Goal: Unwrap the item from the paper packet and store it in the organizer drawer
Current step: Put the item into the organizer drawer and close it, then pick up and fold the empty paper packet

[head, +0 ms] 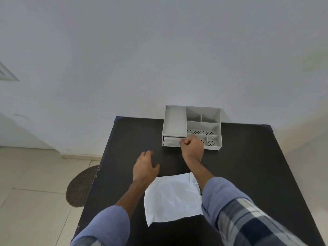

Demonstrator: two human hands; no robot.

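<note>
While the right hand is clenched at the organizer's drawer front, the left hand rests loose on the dark worktop. Unfolded white paper lies between the forearms; whether the item is in the fist cannot be told.

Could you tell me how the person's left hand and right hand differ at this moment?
The left hand is open, fingers spread above the black table, holding nothing. The right hand is closed into a fist at the drawer front of the grey organizer, farther from the white paper. Both wear blue sleeves.

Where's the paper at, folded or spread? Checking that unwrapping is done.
Spread: the paper lies opened out, creased, on the table.
</note>
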